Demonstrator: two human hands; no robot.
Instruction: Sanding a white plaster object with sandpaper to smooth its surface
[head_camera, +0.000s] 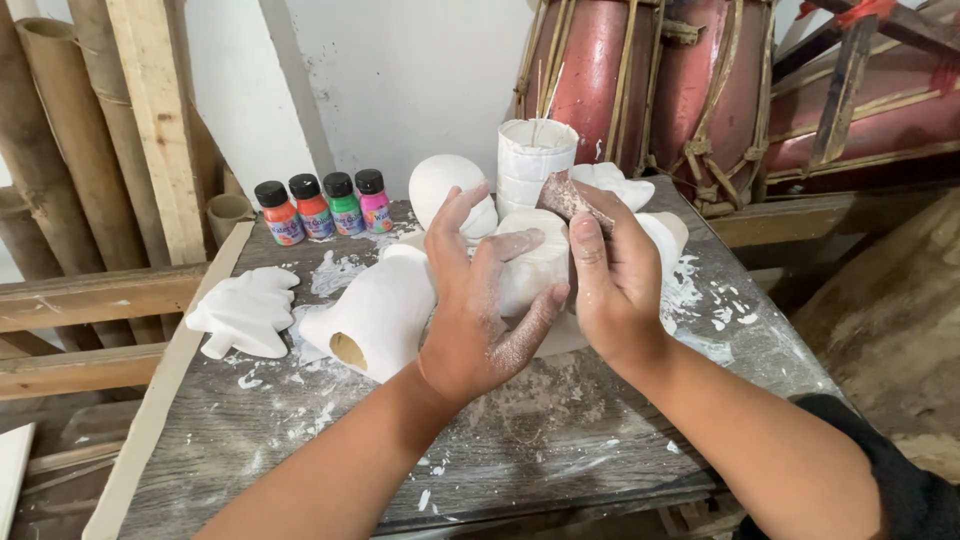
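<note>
The plaster figure (530, 265) is plain white, as is the leaf-shaped cast (243, 315). The sandpaper scrap (572, 198) is reddish brown. Four paint bottles (325, 207) show orange, red, green and pink under black caps. The table (560, 430) is grey wood, streaked with white dust. The drums (640, 70) are dark red.

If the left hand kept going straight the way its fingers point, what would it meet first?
Probably the rounded white plaster piece just beyond the left hand, though depth is hard to judge.
</note>
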